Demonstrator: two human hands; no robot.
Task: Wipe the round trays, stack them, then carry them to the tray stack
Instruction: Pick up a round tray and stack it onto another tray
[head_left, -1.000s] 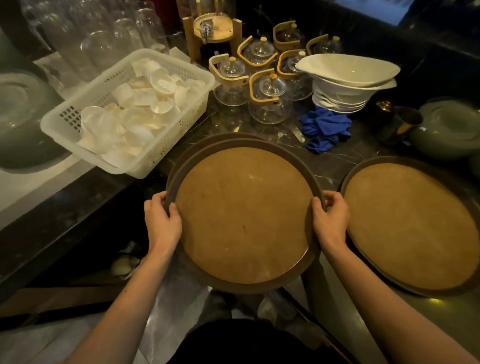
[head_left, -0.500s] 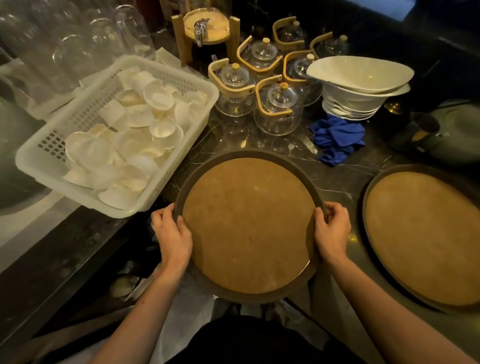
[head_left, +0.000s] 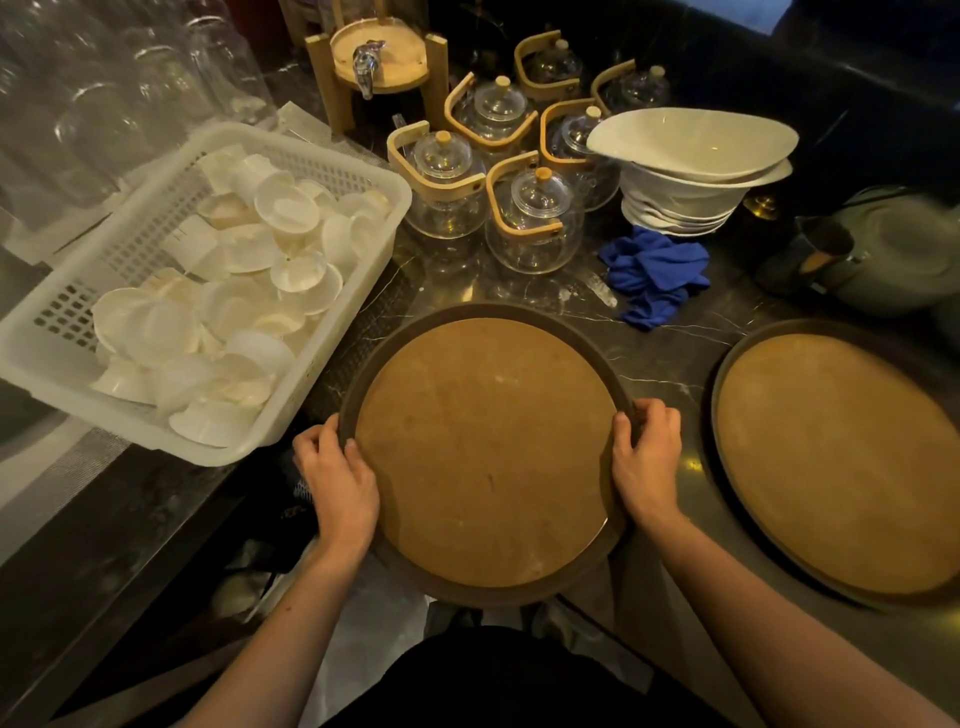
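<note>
A round brown tray with a dark rim lies in front of me, its near part hanging past the counter's corner. My left hand grips its left rim and my right hand grips its right rim. A second round tray of the same kind lies flat on the dark counter to the right, untouched. A crumpled blue cloth lies on the counter behind the two trays.
A white plastic basket full of small white dishes stands at the left. Several glass teapots with wooden handles stand behind the tray, with stacked white bowls to their right. A dark jug sits far right.
Both hands keep their grip on the tray's rim. The view has shifted so the tray and counter items sit lower in the frame; the tray seems slightly farther onto the counter.
</note>
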